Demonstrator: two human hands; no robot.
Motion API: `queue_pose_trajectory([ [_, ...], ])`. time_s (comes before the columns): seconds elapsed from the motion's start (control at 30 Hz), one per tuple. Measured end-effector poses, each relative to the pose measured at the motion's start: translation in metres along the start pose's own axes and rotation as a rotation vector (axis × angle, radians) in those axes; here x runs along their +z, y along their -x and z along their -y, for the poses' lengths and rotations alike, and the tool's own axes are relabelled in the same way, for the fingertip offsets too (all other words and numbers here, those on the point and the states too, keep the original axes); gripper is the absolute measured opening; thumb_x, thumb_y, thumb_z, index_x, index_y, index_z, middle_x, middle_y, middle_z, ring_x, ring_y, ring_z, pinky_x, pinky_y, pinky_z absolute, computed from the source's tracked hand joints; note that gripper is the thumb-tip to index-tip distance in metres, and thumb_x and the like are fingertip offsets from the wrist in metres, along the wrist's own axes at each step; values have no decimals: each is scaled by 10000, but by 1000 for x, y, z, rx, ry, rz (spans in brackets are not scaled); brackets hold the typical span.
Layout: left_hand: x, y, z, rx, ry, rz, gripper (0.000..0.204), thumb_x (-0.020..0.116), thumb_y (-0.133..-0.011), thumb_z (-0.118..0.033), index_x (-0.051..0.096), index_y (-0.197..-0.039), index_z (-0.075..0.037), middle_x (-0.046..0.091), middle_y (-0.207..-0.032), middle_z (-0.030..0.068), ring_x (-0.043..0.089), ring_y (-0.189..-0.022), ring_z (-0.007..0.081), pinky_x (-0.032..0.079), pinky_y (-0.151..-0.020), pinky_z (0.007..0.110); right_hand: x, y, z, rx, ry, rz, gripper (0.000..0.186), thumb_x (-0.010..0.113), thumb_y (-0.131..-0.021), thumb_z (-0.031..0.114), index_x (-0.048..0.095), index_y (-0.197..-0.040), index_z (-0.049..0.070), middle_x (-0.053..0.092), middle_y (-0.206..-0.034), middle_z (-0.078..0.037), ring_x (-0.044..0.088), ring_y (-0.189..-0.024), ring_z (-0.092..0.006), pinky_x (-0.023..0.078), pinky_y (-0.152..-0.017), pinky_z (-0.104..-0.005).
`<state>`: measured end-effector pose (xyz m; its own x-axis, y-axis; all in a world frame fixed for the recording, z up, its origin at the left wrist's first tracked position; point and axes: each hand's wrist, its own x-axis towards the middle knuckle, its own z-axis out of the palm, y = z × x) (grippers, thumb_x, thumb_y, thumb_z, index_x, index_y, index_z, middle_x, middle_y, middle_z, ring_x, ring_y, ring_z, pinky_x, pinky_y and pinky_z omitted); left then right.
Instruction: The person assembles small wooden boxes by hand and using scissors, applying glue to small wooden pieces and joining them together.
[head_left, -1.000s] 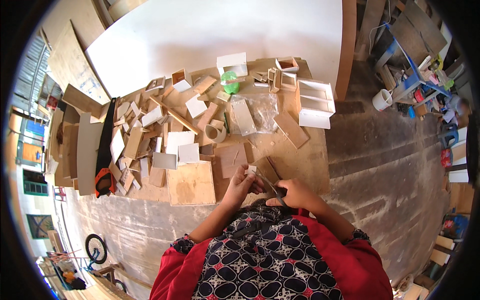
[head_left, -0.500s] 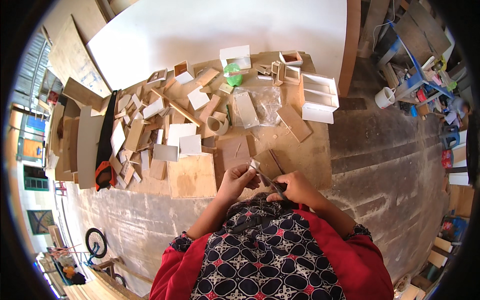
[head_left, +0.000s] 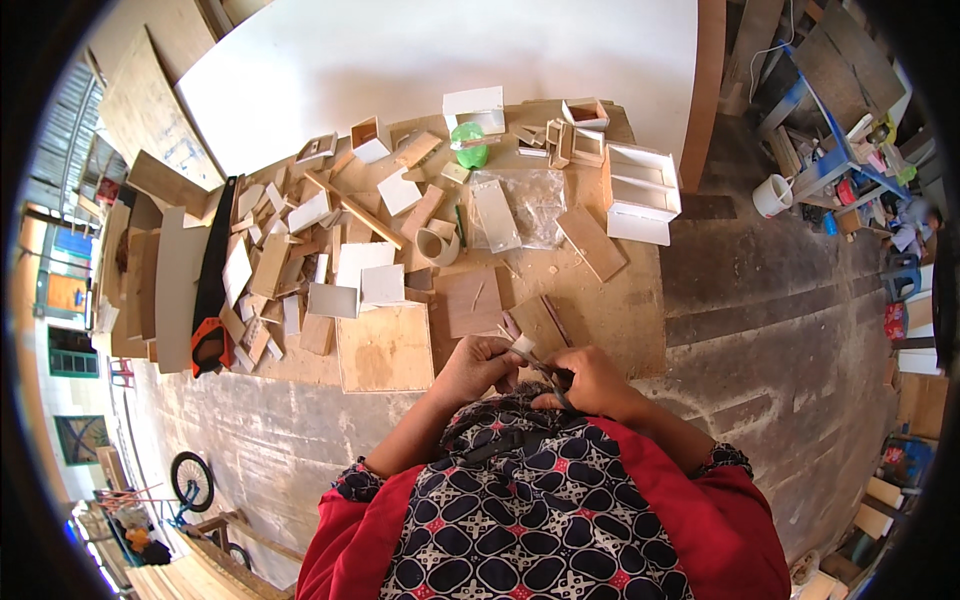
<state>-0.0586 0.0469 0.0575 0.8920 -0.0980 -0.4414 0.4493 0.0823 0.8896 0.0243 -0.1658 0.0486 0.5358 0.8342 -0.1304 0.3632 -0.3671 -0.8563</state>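
My left hand point(head_left: 480, 365) pinches a small pale piece of wood point(head_left: 522, 346) just in front of my chest. My right hand point(head_left: 590, 380) is closed on a thin dark-handled tool point(head_left: 548, 376) whose tip meets that piece. Both hands hover over the near edge of a low plywood work board point(head_left: 620, 310). A brown wooden rectangle point(head_left: 538, 322) lies right beyond my fingers, a flat brown panel point(head_left: 472, 302) and a square plywood sheet point(head_left: 385, 347) to its left.
Many wood offcuts point(head_left: 290, 270) cover the board's left half, beside a hand saw with an orange handle point(head_left: 212, 300). Further back lie a tape roll point(head_left: 437, 245), a clear plastic bag point(head_left: 525, 205), a green container point(head_left: 470, 145) and white open boxes point(head_left: 640, 190). A white cup point(head_left: 772, 195) stands on the floor at right.
My hands have stayed close together at the board's near edge, shifting slightly. The view has tilted a little; nothing on the board has moved.
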Motion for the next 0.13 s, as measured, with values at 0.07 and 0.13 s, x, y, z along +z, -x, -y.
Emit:
queue_pose_trajectory([
  [0.07,2,1,-3,21,18,-11,188,570,-932,-135,655,-867,20,612,-633,32,571,-553,89,459,-528,229,4,2,-6,-9,-14,-26,507,857,-620,379,693,-952,33,655,-731,-152,650,-665,-298,491,-605,-347],
  [0.13,8,0,-3,44,47,-42,182,569,-930,-140,658,-856,0,623,-651,34,582,-579,94,479,-564,240,4,2,-9,-16,0,-26,484,854,-631,353,695,-959,36,660,-743,-160,662,-674,-278,493,-607,-347],
])
